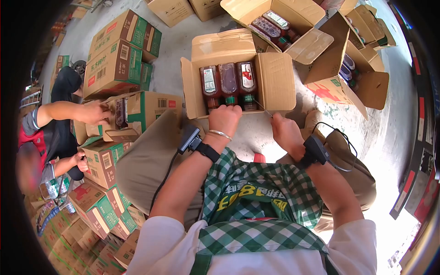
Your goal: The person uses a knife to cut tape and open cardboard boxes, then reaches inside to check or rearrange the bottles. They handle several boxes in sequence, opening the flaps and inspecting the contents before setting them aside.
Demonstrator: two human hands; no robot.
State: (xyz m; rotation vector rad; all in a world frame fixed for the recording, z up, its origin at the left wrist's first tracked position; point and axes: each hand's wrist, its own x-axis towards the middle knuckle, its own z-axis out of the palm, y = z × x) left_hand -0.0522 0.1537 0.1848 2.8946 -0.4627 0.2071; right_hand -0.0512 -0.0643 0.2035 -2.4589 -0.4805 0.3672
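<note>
Across the person's lap hangs a green-and-white checked apron (261, 237), with khaki trousers (153, 160) spread wide to either side. Each wrist carries a small black device, and a pale bangle (221, 134) circles the left wrist as well. Just beyond, the left hand (224, 120) reaches to the near edge of an open carton (277, 81), its fingers bent down over the rim; from where I stand I can't tell whether they grip anything. The right hand (287, 133) is closed around a thin tool (265, 109), which points at the carton's near right corner. Inside that carton 3 dark bottles (228, 78) lie side by side, green showing at the near end of 2 of them, and the flaps are folded outward. Off to the left, a co-worker's hand (97, 112) rests on another opened box (158, 106), more bottles showing within. Farther out, a tilted box (379, 88) with bottles inside stands to the right, a second open box (306, 47) holds bottles behind the carton, and stacked cartons (107, 57) rise on the grey floor (167, 59) at the far left.
</note>
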